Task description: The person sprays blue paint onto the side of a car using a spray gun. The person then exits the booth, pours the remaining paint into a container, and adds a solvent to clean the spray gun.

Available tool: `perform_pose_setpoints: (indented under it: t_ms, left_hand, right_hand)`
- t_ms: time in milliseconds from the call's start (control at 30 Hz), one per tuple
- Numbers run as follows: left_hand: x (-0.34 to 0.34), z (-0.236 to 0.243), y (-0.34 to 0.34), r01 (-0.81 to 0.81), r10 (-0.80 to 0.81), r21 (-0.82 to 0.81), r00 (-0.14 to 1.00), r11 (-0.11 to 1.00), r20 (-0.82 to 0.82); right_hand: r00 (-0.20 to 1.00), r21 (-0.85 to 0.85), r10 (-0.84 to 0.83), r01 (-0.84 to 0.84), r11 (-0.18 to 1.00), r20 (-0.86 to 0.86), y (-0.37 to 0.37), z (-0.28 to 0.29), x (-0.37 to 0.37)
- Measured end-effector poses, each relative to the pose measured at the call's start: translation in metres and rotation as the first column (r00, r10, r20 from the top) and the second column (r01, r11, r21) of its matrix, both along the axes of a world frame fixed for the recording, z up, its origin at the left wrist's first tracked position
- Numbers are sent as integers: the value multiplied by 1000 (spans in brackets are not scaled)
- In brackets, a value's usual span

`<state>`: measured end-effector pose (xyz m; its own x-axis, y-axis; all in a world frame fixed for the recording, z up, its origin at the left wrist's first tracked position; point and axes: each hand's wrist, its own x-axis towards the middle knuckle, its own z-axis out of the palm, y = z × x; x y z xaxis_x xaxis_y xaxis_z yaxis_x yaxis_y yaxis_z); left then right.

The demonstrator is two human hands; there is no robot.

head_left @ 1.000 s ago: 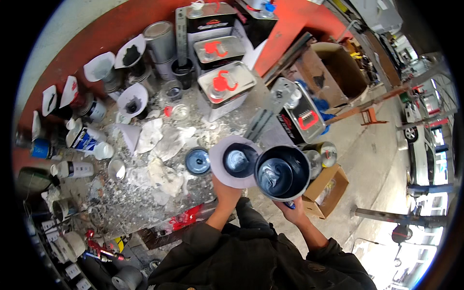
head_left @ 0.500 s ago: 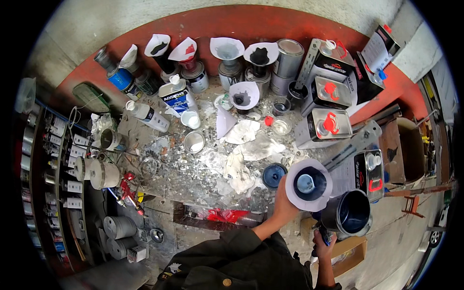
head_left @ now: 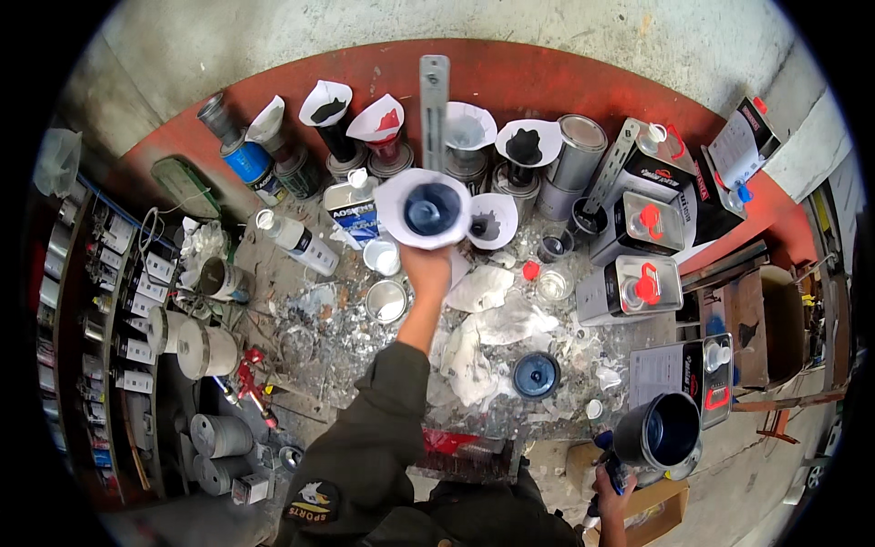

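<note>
My left hand [head_left: 426, 266] is closed beneath a flared white paper paint strainer [head_left: 394, 211], lifted over the back of the bench. Dark blue paint wets its inside; whether a cup sits under the paper is hidden. A slotted metal measuring stick [head_left: 435, 109] rises upright behind the strainer, its lower end hidden. At the lower right, my right hand [head_left: 614, 497] grips a spray gun [head_left: 620, 476] by its handle. The gun's dark, uncovered paint cup [head_left: 673, 430] has blue paint inside. Between the hands, a blue-stained round lid [head_left: 536, 375] lies on the bench.
Cans topped with paper strainers [head_left: 527, 146] line the red back wall [head_left: 365, 80]. Metal thinner cans [head_left: 629, 292] with red caps stand at the right. White rags [head_left: 469, 360] lie mid-bench. Tins fill a left shelf [head_left: 109, 365]. A red spray gun [head_left: 251, 374] hangs nearby.
My left hand has carried the strainer leftward and away from me, over the bench. The measuring stick, earlier slanting at the right, now stands behind it. My right hand keeps the spray gun low.
</note>
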<state>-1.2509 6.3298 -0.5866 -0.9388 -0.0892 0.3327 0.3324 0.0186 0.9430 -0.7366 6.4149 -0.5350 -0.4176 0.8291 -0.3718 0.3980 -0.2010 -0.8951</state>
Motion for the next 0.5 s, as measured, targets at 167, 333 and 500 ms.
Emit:
perform_pose_setpoints:
  t_ms: [167, 333, 500]
  left_hand:
    - [-91, -43, 14, 24, -38, 202, 997, 979, 65]
    - [-118, -54, 37, -121, 119, 10, 989, 993, 87]
    - [-141, -81, 38, -117, 119, -24, 986, 993, 117]
  right_hand:
    - [995, 26, -62, 60, 998, 77, 0, -12, 18]
    - [983, 107, -18, -2, 994, 185, -2, -17, 29]
    - [963, 60, -161, 151, 987, 216, -9, -46, 50]
